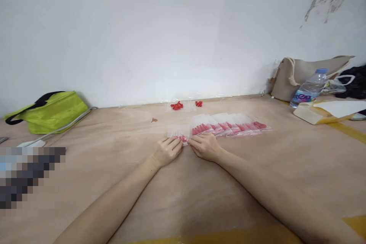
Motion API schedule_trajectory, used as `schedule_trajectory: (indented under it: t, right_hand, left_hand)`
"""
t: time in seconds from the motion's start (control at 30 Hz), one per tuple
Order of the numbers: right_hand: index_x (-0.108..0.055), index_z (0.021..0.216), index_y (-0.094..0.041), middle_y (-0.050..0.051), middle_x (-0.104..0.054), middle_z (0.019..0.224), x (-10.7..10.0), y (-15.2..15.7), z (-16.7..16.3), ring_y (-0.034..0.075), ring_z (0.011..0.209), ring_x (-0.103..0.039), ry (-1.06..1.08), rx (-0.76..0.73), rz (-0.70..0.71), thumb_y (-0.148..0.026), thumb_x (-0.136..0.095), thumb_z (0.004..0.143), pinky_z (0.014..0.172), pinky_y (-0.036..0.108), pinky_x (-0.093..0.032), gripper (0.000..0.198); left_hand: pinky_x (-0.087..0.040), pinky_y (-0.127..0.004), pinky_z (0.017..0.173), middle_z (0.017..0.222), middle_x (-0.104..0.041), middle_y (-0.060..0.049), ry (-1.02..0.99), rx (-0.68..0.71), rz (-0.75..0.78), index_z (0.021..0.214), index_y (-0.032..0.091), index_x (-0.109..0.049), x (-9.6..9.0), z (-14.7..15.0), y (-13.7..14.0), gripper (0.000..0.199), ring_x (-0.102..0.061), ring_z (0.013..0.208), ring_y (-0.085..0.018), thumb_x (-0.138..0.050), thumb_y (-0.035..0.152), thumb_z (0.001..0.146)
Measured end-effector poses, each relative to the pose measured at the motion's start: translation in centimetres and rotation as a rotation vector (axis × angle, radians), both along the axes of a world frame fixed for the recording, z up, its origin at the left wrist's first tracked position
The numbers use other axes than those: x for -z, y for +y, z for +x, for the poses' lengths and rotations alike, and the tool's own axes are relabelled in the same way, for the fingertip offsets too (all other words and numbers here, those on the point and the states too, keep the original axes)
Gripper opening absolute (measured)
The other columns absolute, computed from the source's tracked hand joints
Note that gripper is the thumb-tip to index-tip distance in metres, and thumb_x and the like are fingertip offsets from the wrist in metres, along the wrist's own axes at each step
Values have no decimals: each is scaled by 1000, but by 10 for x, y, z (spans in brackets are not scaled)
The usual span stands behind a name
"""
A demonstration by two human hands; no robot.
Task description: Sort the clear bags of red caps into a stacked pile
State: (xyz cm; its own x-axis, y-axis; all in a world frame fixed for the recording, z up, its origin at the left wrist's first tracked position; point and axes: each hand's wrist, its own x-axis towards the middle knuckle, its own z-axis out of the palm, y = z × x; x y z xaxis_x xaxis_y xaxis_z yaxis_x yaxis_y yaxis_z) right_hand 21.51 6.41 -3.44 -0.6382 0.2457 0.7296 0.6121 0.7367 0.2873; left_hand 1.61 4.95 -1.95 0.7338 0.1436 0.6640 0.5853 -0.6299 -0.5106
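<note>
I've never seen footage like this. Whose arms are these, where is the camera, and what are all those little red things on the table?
There is no machine here: a person wears a camera on the head, looking forward and down, so the two bare arms reaching in are their own. The left hand and right hand press on a small clear bag of red pieces lying flat on the tan table. To its right runs a row of filled bags, overlapping. Farther back lie loose red pieces. At the edges sit a green bag, a beige tote and a water bottle. The pixelated patch at left is blurred out.
</note>
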Motion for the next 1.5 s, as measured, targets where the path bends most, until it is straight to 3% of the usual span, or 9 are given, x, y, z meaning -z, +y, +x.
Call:
schedule_trajectory:
  t: [0.33,0.53,0.7,0.87,1.0,1.17,1.33,1.5]
  right_hand:
    - [-62,80,-19,-1,-61,70,-2,-1,2,8,57,-47,65,36,-122,-15,-42,83,52,25,-21,22]
    - [-62,82,-19,-1,-61,72,-2,0,4,7,57,-47,83,53,-155,-15,-42,84,52,25,-21,21]
    - [-62,80,-20,-1,-60,71,-4,-1,4,8,57,-46,56,92,-159,-14,-43,81,52,26,-20,20]
    - [-62,82,-20,0,-60,71,-1,0,2,9,59,-46,23,101,-162,-12,-44,78,53,26,-20,20]
    - [-62,78,-20,0,-61,71,0,3,12,10,60,-47,32,147,-187,-13,-45,78,54,25,-22,18]
    - [-63,77,-19,1,-62,72,-1,8,27,10,61,-49,147,228,-224,-18,-45,83,55,25,-24,20]
    - [-64,80,-21,1,-61,74,-5,6,15,12,71,-50,28,65,-235,-24,-47,86,59,25,-28,19]
    - [-62,98,-22,4,-59,90,-17,4,22,15,80,-49,28,-28,-310,-45,-54,79,67,26,-35,30]
  left_hand:
    - [-49,-29,77,88,-67,-4,33,11,65,93,16,-58,-6,-22,2,15,-62,82,-14,-48,10,82]
    - [-47,-29,72,82,-65,-5,29,-60,70,86,14,-58,-8,-30,5,10,-60,82,-18,-49,13,83]
    - [-43,-29,64,63,-56,-2,48,-139,-65,72,16,-56,-9,-33,5,17,-54,63,-14,-47,20,85]
    - [-43,-25,63,72,-58,-4,87,-91,-206,83,16,-58,-12,-35,1,19,-54,66,-13,-40,17,88]
    - [-44,-23,60,77,-59,-5,105,-110,-258,88,16,-58,-13,-57,4,25,-55,67,-12,-34,14,88]
    - [-46,-21,59,77,-59,-4,-78,-214,-363,87,17,-59,-9,-84,16,33,-56,67,-12,-28,8,85]
    - [-49,-28,80,102,-60,-7,-286,-222,-546,110,18,-53,-8,-42,8,27,-58,92,-16,-37,22,88]
    - [-41,-41,96,132,-41,-11,-84,-172,-700,129,23,-38,0,-2,-5,49,-40,121,-25,-47,41,84]
